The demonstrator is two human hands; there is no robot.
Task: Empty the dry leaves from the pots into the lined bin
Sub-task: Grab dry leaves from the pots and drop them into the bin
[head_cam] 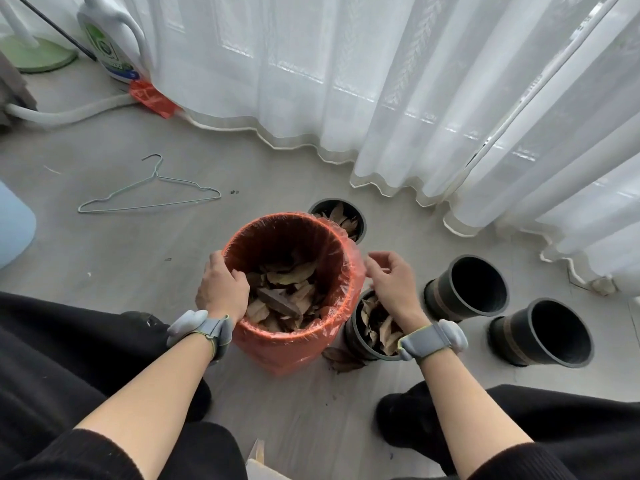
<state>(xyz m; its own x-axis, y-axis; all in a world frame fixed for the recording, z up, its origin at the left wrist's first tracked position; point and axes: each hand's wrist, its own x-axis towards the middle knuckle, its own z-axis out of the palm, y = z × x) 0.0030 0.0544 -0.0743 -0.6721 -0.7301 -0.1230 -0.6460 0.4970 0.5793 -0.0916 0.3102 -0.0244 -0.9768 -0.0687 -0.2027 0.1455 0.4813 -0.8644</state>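
Observation:
An orange bin [294, 348] lined with a clear plastic bag stands on the floor between my knees, with dry brown leaves [284, 299] inside. My left hand [221, 289] grips its left rim, fingers curled inside. My right hand [391, 282] hovers at the bin's right rim, fingers loosely bent, touching the liner's edge. Under that hand stands a black pot [374, 327] full of leaves. Another leaf-filled pot [341, 216] stands behind the bin. Two empty black pots [467, 289] [543, 334] stand at the right.
A few loose leaves [341, 358] lie by the bin's base. A wire hanger [149, 195] lies on the floor at the left. White curtains [415, 98] hang behind, with a detergent bottle [110, 39] and a white hose [69, 112] at the back left.

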